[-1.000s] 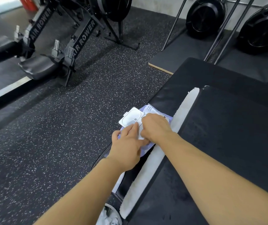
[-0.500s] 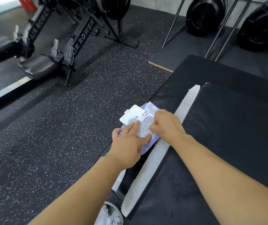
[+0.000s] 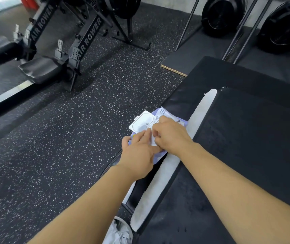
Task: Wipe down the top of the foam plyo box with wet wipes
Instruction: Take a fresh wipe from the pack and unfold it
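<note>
The black foam plyo box point(image 3: 246, 138) fills the right side, with a white strip point(image 3: 202, 111) running along its top near the left edge. A lavender wet wipes pack point(image 3: 169, 115) lies on that left edge, its white flip lid point(image 3: 143, 121) open and pointing left. My left hand point(image 3: 139, 152) rests on the near end of the pack with straight fingers. My right hand point(image 3: 172, 136) covers the pack's opening, fingers curled and pinching white wipe material beside my left fingertips. The opening itself is hidden.
Speckled black rubber floor point(image 3: 70, 138) lies left of the box. Two air rowers point(image 3: 81, 48) stand at the far left. A wood-edged platform point(image 3: 193, 55) and black fan wheels point(image 3: 221, 14) on thin metal legs sit behind the box. Crumpled white material point(image 3: 117, 233) lies at the bottom edge.
My right hand drew back to the right, uncovering the opening, then came back over it with curled fingers. My left hand stayed on the pack.
</note>
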The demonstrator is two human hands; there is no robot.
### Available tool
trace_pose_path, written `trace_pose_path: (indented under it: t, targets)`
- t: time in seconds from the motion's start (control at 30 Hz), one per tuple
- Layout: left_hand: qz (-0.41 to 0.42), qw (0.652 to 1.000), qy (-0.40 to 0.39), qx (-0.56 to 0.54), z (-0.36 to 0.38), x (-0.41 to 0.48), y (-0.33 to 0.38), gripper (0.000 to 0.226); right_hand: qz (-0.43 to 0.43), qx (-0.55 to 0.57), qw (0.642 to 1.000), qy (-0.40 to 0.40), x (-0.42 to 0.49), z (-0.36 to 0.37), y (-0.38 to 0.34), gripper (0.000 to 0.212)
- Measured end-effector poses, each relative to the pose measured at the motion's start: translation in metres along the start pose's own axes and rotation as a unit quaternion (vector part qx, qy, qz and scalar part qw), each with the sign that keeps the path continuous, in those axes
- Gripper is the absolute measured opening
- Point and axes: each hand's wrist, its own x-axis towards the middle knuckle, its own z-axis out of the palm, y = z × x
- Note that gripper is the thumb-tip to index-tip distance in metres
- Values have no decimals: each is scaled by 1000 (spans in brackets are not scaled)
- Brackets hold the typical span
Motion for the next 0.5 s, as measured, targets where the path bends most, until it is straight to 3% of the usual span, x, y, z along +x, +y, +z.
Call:
trace_pose_path:
  t: [0.13,0.27,0.5]
  targets:
    - [-6,1000,-6,12,1,-1,0,45,9,-14,1000,-3,-1,-3,0,10]
    - [-13,1000,-6,26,3,-1,2,50,65,132,986,76,-10,1,11,7]
    - [-17,1000,-8,21,4,-2,4,44,109,268,944,160,-16,10,15,12]
